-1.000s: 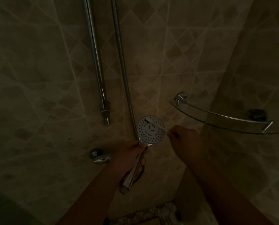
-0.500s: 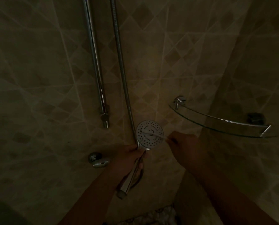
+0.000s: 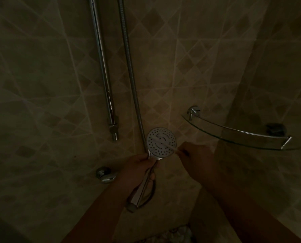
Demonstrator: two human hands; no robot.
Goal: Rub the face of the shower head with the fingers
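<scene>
Dim shower corner, and the left hand [image 3: 139,168] has its fingers wrapped round the neck of the shower head [image 3: 161,143], just under the round face, with the chrome handle running down past the palm. That face is turned up toward the camera, so every nozzle hole is in plain sight, which looks like the reason for holding it this way. The right hand [image 3: 196,157] comes in from the right, fingers curled and pinching a thin pale stick [image 3: 163,143]; I cannot tell what it is in this light. The stick lies slantwise across the spray face, touching it. The grip looks narrow and fine, a grip for precise work rather than force. The hose [image 3: 128,67] rises along the tiled wall [image 3: 41,85] beside the slide rail [image 3: 102,58], so the head sits low, near the valve knob [image 3: 105,174]. To the right, the glass corner shelf [image 3: 233,137] stays apart from both hands
</scene>
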